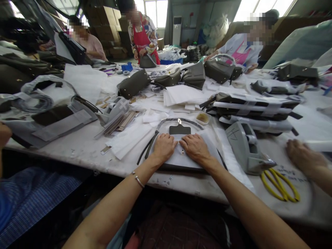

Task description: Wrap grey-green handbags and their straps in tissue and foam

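Grip, left hand point(164, 147): palm down, fingers bent over the upper part of the white sheet; the underside is hidden, so whether it pinches anything I cannot tell.
Grip, right hand point(194, 147): laid the same way just beside the left, thumbs nearly meeting; pinching or merely pressing, I cannot tell.
Handbag point(185, 168): dark olive, lying on the counter point(77, 148) near its front edge, directly before the person, under both hands.
White sheet point(173, 160): spread over the bag's face, with a small metal fitting point(182, 151) showing between the wrists.
Flap tab point(180, 130): dark, just beyond the fingers, a shiny clasp point(179, 121) at its far end.
Handle point(166, 120): wrapped, arching behind the tab.
Dish point(203, 118): small, white, amber contents, beyond the right hand.
Tape dispenser point(240, 147): grey, right of the bag, yellow-handled scissors point(280, 185) near it.
Bag stack point(254, 107): dark pieces with white wrapping, behind the dispenser.
Co-worker's hand point(306, 157): resting on the counter at far right.
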`<action>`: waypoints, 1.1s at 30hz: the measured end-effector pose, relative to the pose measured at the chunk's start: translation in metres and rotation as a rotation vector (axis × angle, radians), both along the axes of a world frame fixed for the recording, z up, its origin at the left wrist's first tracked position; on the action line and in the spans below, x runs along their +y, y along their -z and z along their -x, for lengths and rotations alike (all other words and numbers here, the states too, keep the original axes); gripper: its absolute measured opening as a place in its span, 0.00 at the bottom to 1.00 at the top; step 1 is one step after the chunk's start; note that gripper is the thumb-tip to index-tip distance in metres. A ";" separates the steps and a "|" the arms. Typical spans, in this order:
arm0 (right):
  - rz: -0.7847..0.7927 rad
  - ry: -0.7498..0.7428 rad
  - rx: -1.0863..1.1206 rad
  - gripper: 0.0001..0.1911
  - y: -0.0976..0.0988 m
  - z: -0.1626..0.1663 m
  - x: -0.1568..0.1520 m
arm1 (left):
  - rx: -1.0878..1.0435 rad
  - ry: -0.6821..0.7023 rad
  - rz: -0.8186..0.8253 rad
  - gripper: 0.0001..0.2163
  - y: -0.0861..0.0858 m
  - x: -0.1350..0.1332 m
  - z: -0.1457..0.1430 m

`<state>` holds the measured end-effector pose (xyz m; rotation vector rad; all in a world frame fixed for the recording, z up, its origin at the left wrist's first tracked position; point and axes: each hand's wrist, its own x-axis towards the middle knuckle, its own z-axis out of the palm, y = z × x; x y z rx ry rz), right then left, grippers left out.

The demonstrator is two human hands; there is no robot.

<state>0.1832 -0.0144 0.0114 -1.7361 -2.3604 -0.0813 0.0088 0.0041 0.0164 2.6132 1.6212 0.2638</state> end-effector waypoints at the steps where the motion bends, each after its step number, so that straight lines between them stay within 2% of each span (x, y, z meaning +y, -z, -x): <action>1: -0.003 0.007 -0.011 0.20 0.000 0.000 0.000 | 0.007 0.004 -0.043 0.16 0.002 -0.002 0.000; 8: 0.040 0.086 -0.051 0.26 -0.004 -0.002 0.005 | -0.007 -0.018 -0.180 0.16 0.010 -0.004 0.001; 13: 0.116 0.125 -0.101 0.29 -0.005 -0.002 0.011 | -0.042 -0.114 -0.166 0.18 0.014 -0.004 0.002; 16: 0.161 0.178 -0.071 0.27 -0.002 -0.003 0.014 | -0.057 -0.123 -0.152 0.18 0.014 -0.004 0.002; 19: 0.123 0.263 0.001 0.24 0.005 -0.003 0.017 | -0.070 -0.118 -0.145 0.17 0.012 -0.003 0.002; 22: 0.043 0.314 0.063 0.30 0.013 -0.004 0.020 | -0.090 -0.122 -0.150 0.16 0.011 -0.002 0.002; 25: 0.057 0.332 0.196 0.35 0.019 -0.009 0.026 | -0.100 -0.120 -0.169 0.15 0.014 -0.002 0.003; 29: 0.191 0.369 0.539 0.40 0.017 -0.020 0.035 | -0.121 -0.132 -0.197 0.15 0.016 -0.002 0.004; 33: 0.229 0.258 0.788 0.36 0.006 -0.028 0.036 | -0.129 -0.137 -0.178 0.16 0.015 -0.001 0.005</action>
